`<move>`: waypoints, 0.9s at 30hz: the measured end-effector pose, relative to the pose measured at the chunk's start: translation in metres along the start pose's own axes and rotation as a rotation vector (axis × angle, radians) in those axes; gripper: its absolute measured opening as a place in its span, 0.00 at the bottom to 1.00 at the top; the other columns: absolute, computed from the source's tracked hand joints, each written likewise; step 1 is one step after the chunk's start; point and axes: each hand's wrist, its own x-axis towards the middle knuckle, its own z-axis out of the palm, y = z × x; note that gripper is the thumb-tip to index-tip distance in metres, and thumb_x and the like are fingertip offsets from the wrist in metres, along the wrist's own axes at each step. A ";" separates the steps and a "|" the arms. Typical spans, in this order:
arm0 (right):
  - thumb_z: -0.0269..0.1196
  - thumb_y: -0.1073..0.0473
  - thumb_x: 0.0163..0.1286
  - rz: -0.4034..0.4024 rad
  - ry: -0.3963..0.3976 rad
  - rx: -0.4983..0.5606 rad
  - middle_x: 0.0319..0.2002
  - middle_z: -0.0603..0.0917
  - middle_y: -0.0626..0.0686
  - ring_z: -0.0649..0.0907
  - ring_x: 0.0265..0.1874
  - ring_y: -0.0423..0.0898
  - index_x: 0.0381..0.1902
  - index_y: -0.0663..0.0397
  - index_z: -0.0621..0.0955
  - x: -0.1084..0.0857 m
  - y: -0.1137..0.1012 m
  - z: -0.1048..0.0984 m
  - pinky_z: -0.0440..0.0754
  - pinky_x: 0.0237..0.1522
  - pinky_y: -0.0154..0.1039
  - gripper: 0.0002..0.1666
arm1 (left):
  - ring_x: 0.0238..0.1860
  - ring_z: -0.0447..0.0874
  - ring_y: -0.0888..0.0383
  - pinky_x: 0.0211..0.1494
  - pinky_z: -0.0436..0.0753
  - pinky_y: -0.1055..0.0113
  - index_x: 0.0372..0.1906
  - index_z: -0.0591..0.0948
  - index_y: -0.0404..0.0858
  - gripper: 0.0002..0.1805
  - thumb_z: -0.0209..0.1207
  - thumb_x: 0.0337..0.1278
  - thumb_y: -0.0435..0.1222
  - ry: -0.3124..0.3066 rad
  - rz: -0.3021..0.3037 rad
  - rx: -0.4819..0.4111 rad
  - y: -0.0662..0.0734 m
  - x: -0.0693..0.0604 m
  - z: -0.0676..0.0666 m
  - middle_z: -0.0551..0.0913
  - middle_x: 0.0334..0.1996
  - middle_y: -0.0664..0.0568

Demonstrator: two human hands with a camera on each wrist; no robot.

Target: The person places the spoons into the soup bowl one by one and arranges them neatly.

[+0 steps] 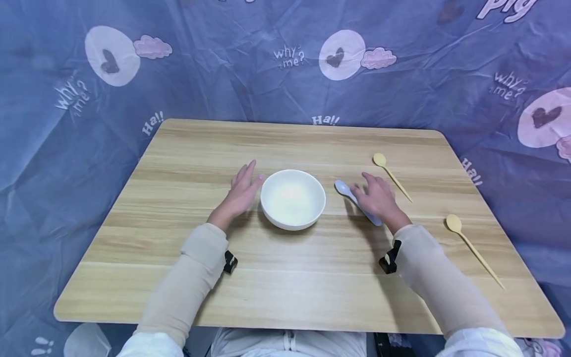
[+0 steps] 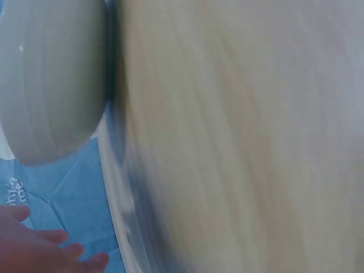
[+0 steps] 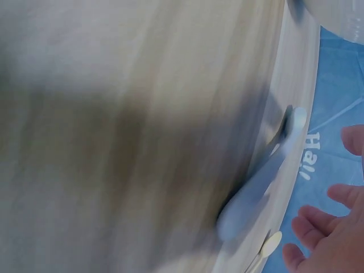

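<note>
A white bowl (image 1: 293, 200) stands upright near the middle of the wooden table. Just left of it is my left hand (image 1: 241, 192), fingers extended and holding nothing; whether it touches the rim I cannot tell. In the left wrist view the bowl (image 2: 51, 79) appears sideways, with the fingertips (image 2: 54, 236) below it. On the bowl's right lies a pale grey-blue spoon (image 1: 343, 188). Above its handle hovers my right hand (image 1: 376, 197), fingers loosely bent, with nothing in its grasp. The right wrist view shows a gap between the spoon (image 3: 256, 187) and that hand (image 3: 335, 227).
Two yellowish spoons lie on the right side of the table: one spoon (image 1: 380, 159) beyond my right hand, another spoon (image 1: 454, 223) near the right edge. Bare wood of the table (image 1: 178, 163) stretches to the left. A blue printed cloth (image 1: 250, 74) hangs behind.
</note>
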 end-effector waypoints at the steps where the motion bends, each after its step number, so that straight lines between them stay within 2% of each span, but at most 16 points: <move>1: 0.48 0.41 0.70 -0.001 -0.002 0.006 0.66 0.60 0.71 0.56 0.65 0.71 0.71 0.60 0.56 -0.002 0.002 -0.001 0.55 0.62 0.68 0.41 | 0.74 0.30 0.40 0.68 0.38 0.31 0.75 0.41 0.53 0.37 0.34 0.67 0.60 -0.003 0.005 -0.027 0.001 0.000 0.002 0.37 0.76 0.45; 3: 0.49 0.42 0.70 -0.005 -0.001 0.024 0.65 0.62 0.71 0.57 0.65 0.69 0.70 0.63 0.58 -0.006 0.006 -0.003 0.57 0.62 0.66 0.40 | 0.74 0.32 0.42 0.70 0.39 0.33 0.75 0.41 0.52 0.36 0.35 0.68 0.57 -0.008 0.012 -0.085 0.002 0.000 0.004 0.38 0.76 0.46; 6: 0.50 0.45 0.70 -0.024 0.004 0.051 0.61 0.67 0.71 0.63 0.62 0.67 0.67 0.67 0.62 -0.012 0.012 -0.006 0.64 0.60 0.63 0.38 | 0.75 0.35 0.47 0.73 0.41 0.40 0.75 0.42 0.51 0.36 0.39 0.68 0.54 -0.012 0.019 -0.167 0.003 0.000 0.008 0.40 0.76 0.49; 12: 0.53 0.50 0.70 -0.049 0.001 0.061 0.50 0.76 0.71 0.76 0.51 0.63 0.58 0.72 0.70 -0.021 0.024 -0.006 0.73 0.54 0.58 0.31 | 0.74 0.46 0.44 0.74 0.51 0.47 0.75 0.44 0.51 0.38 0.47 0.66 0.48 -0.015 0.005 -0.285 0.003 -0.005 0.016 0.45 0.75 0.47; 17: 0.54 0.51 0.69 -0.038 -0.011 0.055 0.40 0.81 0.63 0.78 0.41 0.56 0.49 0.68 0.76 -0.029 0.033 -0.001 0.76 0.44 0.48 0.24 | 0.72 0.52 0.43 0.73 0.58 0.50 0.75 0.47 0.50 0.36 0.48 0.67 0.46 -0.018 -0.016 -0.370 0.001 -0.008 0.021 0.50 0.73 0.43; 21: 0.57 0.51 0.68 -0.051 -0.016 0.066 0.34 0.81 0.58 0.77 0.35 0.51 0.42 0.64 0.78 -0.033 0.035 0.005 0.73 0.36 0.40 0.19 | 0.71 0.54 0.45 0.73 0.59 0.53 0.75 0.48 0.49 0.36 0.48 0.67 0.45 -0.015 -0.028 -0.407 -0.001 -0.010 0.023 0.52 0.73 0.43; 27: 0.59 0.52 0.67 -0.085 0.004 0.082 0.31 0.80 0.55 0.77 0.34 0.49 0.38 0.61 0.80 -0.033 0.040 0.012 0.72 0.35 0.38 0.15 | 0.70 0.58 0.48 0.72 0.62 0.58 0.75 0.49 0.48 0.35 0.49 0.67 0.41 -0.028 -0.034 -0.516 -0.007 -0.012 0.028 0.55 0.71 0.44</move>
